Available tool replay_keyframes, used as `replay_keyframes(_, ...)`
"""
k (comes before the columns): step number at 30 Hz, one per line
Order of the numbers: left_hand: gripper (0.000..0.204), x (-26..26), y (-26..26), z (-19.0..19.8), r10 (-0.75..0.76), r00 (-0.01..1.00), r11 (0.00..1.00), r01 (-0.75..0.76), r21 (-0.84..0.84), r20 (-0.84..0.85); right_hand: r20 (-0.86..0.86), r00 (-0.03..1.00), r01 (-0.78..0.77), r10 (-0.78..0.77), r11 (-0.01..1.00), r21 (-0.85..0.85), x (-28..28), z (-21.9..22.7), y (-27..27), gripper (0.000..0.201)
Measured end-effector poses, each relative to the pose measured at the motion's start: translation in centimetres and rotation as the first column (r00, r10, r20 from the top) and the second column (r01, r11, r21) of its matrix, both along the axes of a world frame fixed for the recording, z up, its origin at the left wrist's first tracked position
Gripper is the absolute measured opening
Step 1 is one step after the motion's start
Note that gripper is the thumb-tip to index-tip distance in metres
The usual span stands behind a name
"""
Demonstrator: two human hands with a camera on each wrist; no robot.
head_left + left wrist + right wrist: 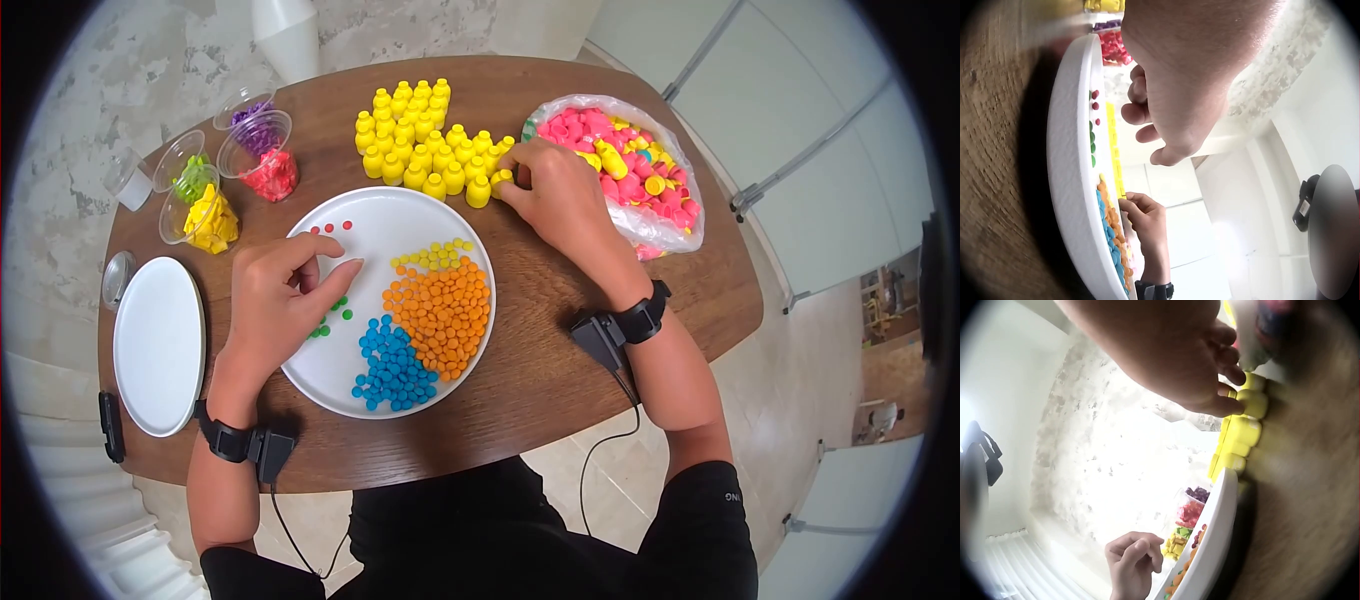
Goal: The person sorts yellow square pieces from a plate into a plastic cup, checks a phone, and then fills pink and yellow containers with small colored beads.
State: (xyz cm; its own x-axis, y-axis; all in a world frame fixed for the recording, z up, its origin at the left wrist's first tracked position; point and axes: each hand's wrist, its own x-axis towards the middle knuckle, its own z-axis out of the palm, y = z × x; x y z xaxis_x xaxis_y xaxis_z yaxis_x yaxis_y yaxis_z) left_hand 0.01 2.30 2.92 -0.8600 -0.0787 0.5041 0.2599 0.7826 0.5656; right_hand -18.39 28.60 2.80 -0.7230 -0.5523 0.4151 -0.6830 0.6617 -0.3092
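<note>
My right hand pinches a small yellow bottle at the right end of the group of yellow bottles. Thumb and fingers are on that bottle in the right wrist view. Over the left part of a round white plate hangs my left hand, fingers loosely bent, thumb and forefinger apart, nothing visible between them. On the plate lie orange candies, blue candies, yellow candies, red candies and green candies, the green ones partly hidden by the left hand.
A plastic bag of pink and yellow pieces stands right of the bottles. Clear cups with purple, red, green and yellow pieces stand at the back left. An oval white plate lies at the left edge, a black object beside it.
</note>
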Motion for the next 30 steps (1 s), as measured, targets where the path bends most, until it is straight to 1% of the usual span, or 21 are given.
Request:
replay_keyframes(1,0.015,0.0,0.1,0.0,0.003,1.000,1.000,-0.003,-0.001,0.001,0.001,1.000,-0.003,0.003,1.000,-0.001,0.0,0.2,0.1,0.022)
replay_keyframes(3,0.015,0.0,0.3,-0.3,0.001,1.000,0.999,-0.002,0.046,0.020,0.094,0.996,0.006,0.000,0.998,-0.062,0.0,0.8,0.5,0.019)
replay_keyframes(4,0.015,0.1,0.4,-0.4,0.019,1.000,0.999,-0.020,0.045,0.023,0.093,0.995,-0.014,0.024,0.994,-0.108,-0.3,0.7,0.7,0.018)
replay_keyframes(5,0.017,0.0,0.5,-0.4,-0.006,0.999,0.999,0.005,0.048,0.031,0.095,0.994,-0.036,0.046,0.993,-0.109,-0.4,1.0,0.9,0.018)
replay_keyframes(6,0.019,0.1,0.6,-0.3,-0.027,0.999,0.998,0.024,0.053,0.041,0.154,0.986,-0.029,0.058,0.983,-0.182,0.0,1.5,1.0,0.019)
replay_keyframes(7,0.019,0.1,0.8,-0.1,0.003,0.999,0.999,-0.005,0.053,0.046,0.216,0.974,-0.019,0.075,0.968,-0.251,0.4,2.0,1.0,0.019)
replay_keyframes(8,0.023,0.2,1.0,0.2,-0.025,0.995,0.998,0.020,0.059,0.093,0.308,0.938,-0.047,0.156,0.941,-0.334,1.0,2.4,0.9,0.018)
replay_keyframes(9,0.028,0.3,1.3,0.4,-0.053,0.989,0.997,0.044,0.067,0.138,0.314,0.931,-0.074,0.185,0.939,-0.335,1.8,2.5,0.4,0.018)
replay_keyframes(10,0.028,0.5,1.6,0.3,-0.022,0.989,0.998,0.013,0.066,0.145,0.384,0.886,-0.088,0.261,0.906,-0.413,2.7,2.5,0.0,0.018)
replay_keyframes(11,0.033,0.5,1.9,0.3,-0.058,0.988,0.997,0.050,0.060,0.146,0.444,0.831,-0.089,0.337,0.867,-0.491,3.6,2.6,-0.4,0.017)
replay_keyframes(12,0.038,0.5,2.1,0.4,-0.099,0.984,0.994,0.092,0.052,0.148,0.465,0.808,-0.119,0.363,0.873,-0.474,4.6,2.9,-0.9,0.016)
replay_keyframes(13,0.038,0.6,2.2,0.6,-0.082,0.985,0.996,0.075,0.047,0.154,0.468,0.799,-0.131,0.379,0.868,-0.479,5.5,2.9,-1.4,0.016)
replay_keyframes(15,0.043,0.8,2.6,1.4,-0.107,0.957,0.994,0.100,0.039,0.270,0.450,0.740,-0.244,0.501,0.822,-0.514,6.9,2.8,-2.4,0.016)
replay_keyframes(16,0.044,0.8,2.8,1.7,-0.101,0.956,0.995,0.095,0.035,0.274,0.449,0.735,-0.279,0.508,0.830,-0.483,7.4,3.0,-2.6,0.016)
replay_keyframes(17,0.044,0.8,2.7,1.6,-0.099,0.956,0.995,0.093,0.035,0.276,0.450,0.733,-0.280,0.510,0.829,-0.483,7.7,2.7,-2.8,0.016)
replay_keyframes(19,0.041,0.7,2.6,1.1,-0.136,0.969,0.991,0.135,0.018,0.204,0.401,0.709,-0.345,0.581,0.781,-0.520,7.9,2.1,-3.1,0.016)
replay_keyframes(23,0.040,0.8,2.4,0.8,-0.160,0.970,0.986,0.165,-0.010,0.182,0.389,0.699,-0.398,0.600,0.778,-0.486,8.0,2.0,-3.0,0.016)
replay_keyframes(25,0.038,0.9,2.4,0.7,-0.202,0.961,0.979,0.192,0.070,0.192,0.383,0.683,-0.418,0.622,0.763,-0.493,8.1,2.1,-3.0,0.017)
replay_keyframes(26,0.038,0.9,2.4,0.8,-0.205,0.959,0.978,0.195,0.069,0.196,0.385,0.684,-0.413,0.620,0.764,-0.496,8.1,2.1,-3.0,0.017)
replay_keyframes(28,0.036,1.0,2.5,0.9,-0.237,0.925,0.963,0.183,0.199,0.297,0.398,0.675,-0.406,0.622,0.763,-0.504,8.2,2.2,-2.9,0.018)
replay_keyframes(30,0.035,1.0,2.5,0.7,-0.250,0.919,0.957,0.187,0.222,0.304,0.395,0.668,-0.418,0.631,0.757,-0.502,8.1,2.2,-2.9,0.018)
